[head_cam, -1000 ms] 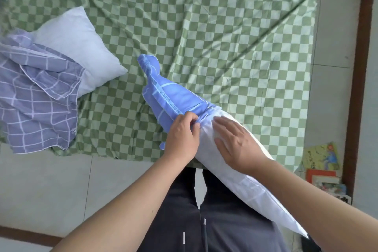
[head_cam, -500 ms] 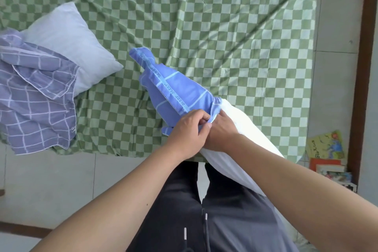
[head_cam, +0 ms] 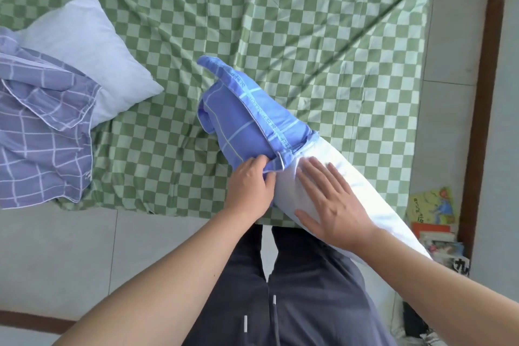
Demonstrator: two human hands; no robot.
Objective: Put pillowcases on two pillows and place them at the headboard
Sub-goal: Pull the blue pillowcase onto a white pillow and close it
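A white pillow [head_cam: 337, 177] slants from the bed's near edge down to the lower right. Its far end sits inside a bright blue pillowcase [head_cam: 247, 118] with light stripes. My left hand [head_cam: 250, 188] pinches the pillowcase's open hem. My right hand [head_cam: 331, 202] lies flat on the bare pillow just below the hem, fingers spread. A second white pillow [head_cam: 92, 45] lies at the left of the bed, with a purple grid-patterned pillowcase [head_cam: 39, 132] draped over its near end and hanging off the bed.
The bed has a green checkered sheet [head_cam: 280, 22]. I stand at its near edge on grey floor tiles [head_cam: 70, 255]. Books [head_cam: 432, 211] are stacked on the floor at the right, beside a brown wooden strip [head_cam: 483, 121].
My right hand came away from the hem and opened flat on the pillow. The blue pillowcase now sits slightly further down the pillow.
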